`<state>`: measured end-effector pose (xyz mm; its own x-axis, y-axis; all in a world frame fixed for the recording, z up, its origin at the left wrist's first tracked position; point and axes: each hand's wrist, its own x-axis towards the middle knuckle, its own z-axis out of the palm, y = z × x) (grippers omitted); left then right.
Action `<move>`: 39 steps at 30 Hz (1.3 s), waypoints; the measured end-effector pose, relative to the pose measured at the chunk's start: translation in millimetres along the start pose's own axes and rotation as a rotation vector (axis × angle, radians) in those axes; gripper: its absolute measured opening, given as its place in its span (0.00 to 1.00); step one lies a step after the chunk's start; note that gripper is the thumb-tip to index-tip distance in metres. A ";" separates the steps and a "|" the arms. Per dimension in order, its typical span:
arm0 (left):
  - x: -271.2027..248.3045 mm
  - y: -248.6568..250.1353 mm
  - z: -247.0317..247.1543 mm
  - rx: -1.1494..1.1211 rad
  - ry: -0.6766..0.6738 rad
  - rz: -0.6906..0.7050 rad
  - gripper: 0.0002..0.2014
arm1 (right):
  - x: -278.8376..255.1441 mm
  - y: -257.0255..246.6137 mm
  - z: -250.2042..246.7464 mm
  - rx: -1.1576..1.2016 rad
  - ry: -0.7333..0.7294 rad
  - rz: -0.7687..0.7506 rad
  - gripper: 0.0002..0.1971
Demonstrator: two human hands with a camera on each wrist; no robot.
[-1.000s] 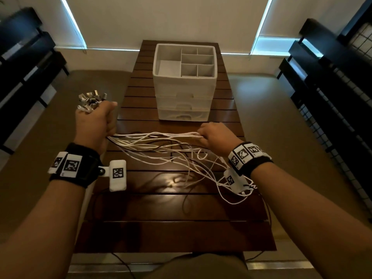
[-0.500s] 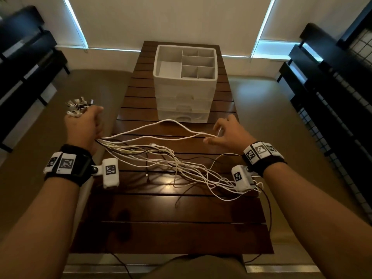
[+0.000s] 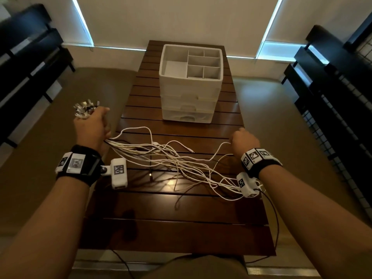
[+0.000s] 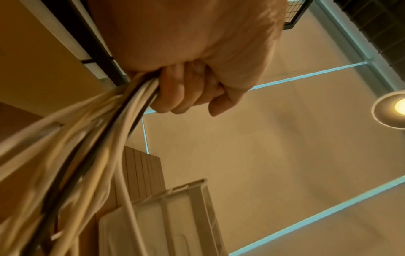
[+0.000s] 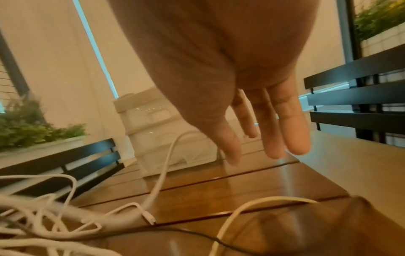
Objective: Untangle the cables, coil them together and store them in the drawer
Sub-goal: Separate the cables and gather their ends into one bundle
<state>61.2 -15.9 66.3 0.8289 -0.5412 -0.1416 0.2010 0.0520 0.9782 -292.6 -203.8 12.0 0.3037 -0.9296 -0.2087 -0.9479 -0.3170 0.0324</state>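
Your left hand point(image 3: 91, 125) is fisted round the bundle of thin white cables point(image 3: 161, 156), plug ends bristling out above the fist, off the left edge of the dark slatted wooden table point(image 3: 181, 234). The tails sprawl tangled across the slats. Your right hand point(image 3: 244, 138) hovers at the right edge, fingers point(image 5: 293, 138) straight, holding nothing. Comb one strand at a time away from the fist; keep that fist tight. The white plastic drawer unit point(image 3: 190, 103) waits behind, drawers closed.
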 end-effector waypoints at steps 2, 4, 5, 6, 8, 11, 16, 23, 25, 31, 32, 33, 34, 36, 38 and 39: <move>-9.8 4.1 9.6 -0.018 -0.068 0.005 0.20 | -1.0 -15.0 -7.7 -0.051 -0.118 -0.030 0.14; -21.4 10.5 22.8 -0.064 -0.181 0.033 0.23 | -2.1 -36.2 -23.1 -0.012 -0.188 -0.148 0.23; -26.6 14.5 29.3 -0.088 -0.240 0.046 0.25 | -3.6 -49.2 -33.8 0.076 -0.154 -0.255 0.28; -31.2 18.4 35.4 -0.106 -0.304 0.053 0.25 | -8.5 -63.6 -46.0 0.209 -0.094 -0.387 0.32; -39.9 23.6 47.9 -0.118 -0.436 0.063 0.24 | -30.5 -101.3 -73.4 0.480 -0.017 -0.647 0.40; -53.4 28.9 63.2 -0.118 -0.566 0.078 0.23 | -63.0 -158.0 -88.6 0.703 -0.124 -0.864 0.41; -52.3 40.7 57.6 -0.165 -0.668 0.047 0.22 | -47.5 -174.2 -58.1 0.758 -0.037 -0.802 0.08; -46.2 29.3 37.2 -0.017 -0.590 0.042 0.23 | -20.6 -142.9 -39.6 0.303 0.159 -0.767 0.10; -39.2 31.1 26.7 0.009 -0.575 0.053 0.23 | -14.2 -127.2 -31.6 0.277 0.182 -0.716 0.12; -24.1 35.2 -3.3 0.057 -0.440 0.097 0.24 | -6.9 -100.2 -15.4 0.448 0.049 -0.600 0.21; -23.6 33.8 -4.2 0.091 -0.430 0.123 0.25 | -7.4 -103.6 -15.7 0.421 0.037 -0.589 0.20; -22.1 31.4 -3.1 0.119 -0.426 0.138 0.25 | -7.1 -107.0 -16.3 0.388 0.040 -0.576 0.20; -20.5 29.3 -1.3 0.135 -0.423 0.137 0.25 | -7.3 -110.1 -18.2 0.346 0.044 -0.564 0.19; -19.6 24.9 -0.3 0.164 -0.402 0.115 0.24 | -7.7 -111.5 -20.4 0.256 0.051 -0.559 0.16; -20.2 22.8 0.7 0.163 -0.391 0.097 0.24 | -10.0 -111.9 -26.0 0.153 0.026 -0.561 0.12; -20.6 23.0 1.9 0.155 -0.394 0.092 0.23 | -12.0 -113.6 -29.5 0.095 -0.017 -0.558 0.12</move>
<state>47.7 -5.2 92.0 0.5712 -0.8207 -0.0137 0.0302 0.0043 0.9995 -185.7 -162.3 39.6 0.7603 -0.6228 -0.1842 -0.6489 -0.7403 -0.1754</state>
